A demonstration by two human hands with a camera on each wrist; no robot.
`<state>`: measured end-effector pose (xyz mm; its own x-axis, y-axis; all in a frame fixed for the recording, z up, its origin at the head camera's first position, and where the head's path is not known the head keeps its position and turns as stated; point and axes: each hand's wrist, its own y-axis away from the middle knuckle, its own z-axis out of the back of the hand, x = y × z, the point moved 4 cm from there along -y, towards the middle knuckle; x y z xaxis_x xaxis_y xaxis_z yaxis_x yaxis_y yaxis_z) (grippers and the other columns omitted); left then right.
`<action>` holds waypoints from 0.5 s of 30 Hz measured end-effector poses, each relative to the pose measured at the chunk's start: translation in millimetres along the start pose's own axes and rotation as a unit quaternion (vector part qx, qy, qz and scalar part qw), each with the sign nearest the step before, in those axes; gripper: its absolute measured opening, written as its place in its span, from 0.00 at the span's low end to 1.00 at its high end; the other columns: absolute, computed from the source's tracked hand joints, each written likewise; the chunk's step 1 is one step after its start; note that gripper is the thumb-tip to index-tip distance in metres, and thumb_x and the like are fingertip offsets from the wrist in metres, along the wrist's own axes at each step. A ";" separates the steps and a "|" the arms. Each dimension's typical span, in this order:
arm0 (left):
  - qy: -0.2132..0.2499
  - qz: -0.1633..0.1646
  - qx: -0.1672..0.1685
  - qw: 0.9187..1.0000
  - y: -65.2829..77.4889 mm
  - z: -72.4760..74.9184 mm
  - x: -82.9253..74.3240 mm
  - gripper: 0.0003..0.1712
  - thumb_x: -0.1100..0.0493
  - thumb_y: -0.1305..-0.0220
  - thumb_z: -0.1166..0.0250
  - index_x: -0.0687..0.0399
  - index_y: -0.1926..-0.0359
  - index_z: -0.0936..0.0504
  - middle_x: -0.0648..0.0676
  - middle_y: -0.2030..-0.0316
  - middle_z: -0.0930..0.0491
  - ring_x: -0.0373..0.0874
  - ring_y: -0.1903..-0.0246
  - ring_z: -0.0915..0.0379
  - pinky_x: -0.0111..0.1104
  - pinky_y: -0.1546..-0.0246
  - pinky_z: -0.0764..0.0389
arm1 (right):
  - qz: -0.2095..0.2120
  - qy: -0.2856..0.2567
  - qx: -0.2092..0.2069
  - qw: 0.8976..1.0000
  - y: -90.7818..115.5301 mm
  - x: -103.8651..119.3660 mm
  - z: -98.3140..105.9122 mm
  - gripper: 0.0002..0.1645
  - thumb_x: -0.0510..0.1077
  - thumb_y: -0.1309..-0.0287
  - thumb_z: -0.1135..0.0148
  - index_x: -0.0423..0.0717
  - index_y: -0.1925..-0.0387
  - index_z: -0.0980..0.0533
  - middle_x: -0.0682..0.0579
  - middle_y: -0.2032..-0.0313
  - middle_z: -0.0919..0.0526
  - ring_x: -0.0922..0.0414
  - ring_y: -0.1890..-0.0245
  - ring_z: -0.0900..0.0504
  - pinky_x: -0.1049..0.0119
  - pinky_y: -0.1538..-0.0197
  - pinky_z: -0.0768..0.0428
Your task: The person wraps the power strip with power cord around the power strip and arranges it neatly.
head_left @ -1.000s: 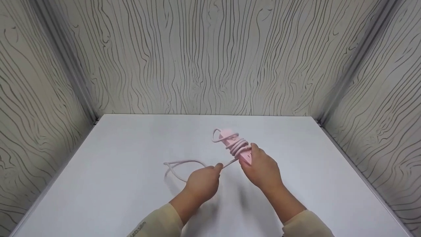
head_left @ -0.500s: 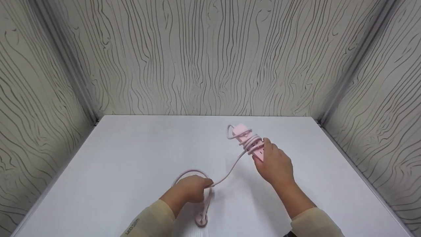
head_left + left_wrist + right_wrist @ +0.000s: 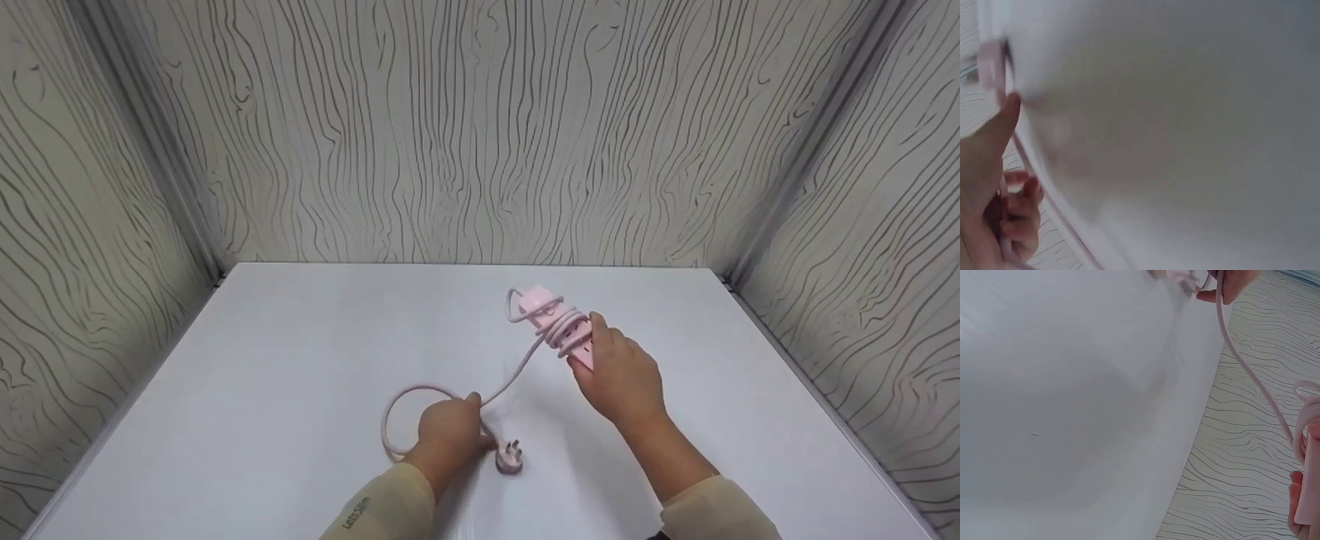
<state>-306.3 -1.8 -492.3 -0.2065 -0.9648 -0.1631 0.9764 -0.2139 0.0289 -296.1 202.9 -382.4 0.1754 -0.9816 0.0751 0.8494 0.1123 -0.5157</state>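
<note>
A pink power strip point(image 3: 534, 301) is tilted in the head view, with several turns of its pale pink cord point(image 3: 514, 373) wound round it. My right hand point(image 3: 622, 379) grips its near end. From the windings the cord runs down to my left hand point(image 3: 451, 429), whose curled fingers hold it, as the left wrist view also shows. A loop of cord stands out to the left of that hand. The plug point(image 3: 509, 459) is at the cord's end, just right of my left hand, its prongs pointing up. In the left wrist view my thumb point(image 3: 1010, 107) points toward the plug point(image 3: 992, 63).
Below the hands lies a white tabletop point(image 3: 300, 360), with soft shadows on it. Panels with a wood-grain line pattern point(image 3: 465, 135) close off the back and both sides, and grey posts point(image 3: 161, 150) stand at the corners.
The power strip and right hand have moved right. My left hand went down and left, then slightly back right. The plug has come into view and swung up beside the left hand.
</note>
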 end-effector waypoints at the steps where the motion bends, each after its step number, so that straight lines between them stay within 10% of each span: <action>1: 0.014 0.016 -0.010 1.000 -0.6 0.0 0.2 0.40 0.37 0.54 0.34 0.54 0.43 0.28 0.56 0.66 0.19 0.52 0.66 0.22 0.41 0.64 0.22 | 0.006 0.002 -0.004 1.000 0.3 1.3 0.0 0.40 0.55 0.49 0.37 0.37 0.41 0.37 0.42 0.65 0.20 0.49 0.71 0.21 0.57 0.70 0.21; 8: 0.037 0.047 -0.022 0.998 -0.4 13.9 -0.8 0.20 0.57 0.35 0.47 0.57 0.43 0.28 0.57 0.60 0.19 0.52 0.60 0.22 0.41 0.60 0.22 | 0.021 0.011 -0.021 0.999 1.1 2.1 -0.6 0.40 0.54 0.51 0.36 0.36 0.41 0.35 0.42 0.66 0.20 0.50 0.72 0.21 0.58 0.72 0.22; 15: -0.054 0.001 -0.070 0.996 7.8 54.4 -3.5 0.14 0.49 0.35 0.47 0.54 0.64 0.21 0.52 0.75 0.23 0.47 0.75 0.24 0.37 0.73 0.21 | -0.039 -0.009 0.005 0.999 -3.5 -15.9 -4.0 0.42 0.55 0.49 0.36 0.36 0.40 0.38 0.39 0.64 0.20 0.46 0.69 0.21 0.53 0.68 0.22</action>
<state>-301.4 -8.5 -437.8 -0.2032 -0.9776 -0.0550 0.9744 -0.1963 -0.1095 -303.8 217.4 -385.2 0.1170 -0.9847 0.1294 0.8654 0.0372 -0.4997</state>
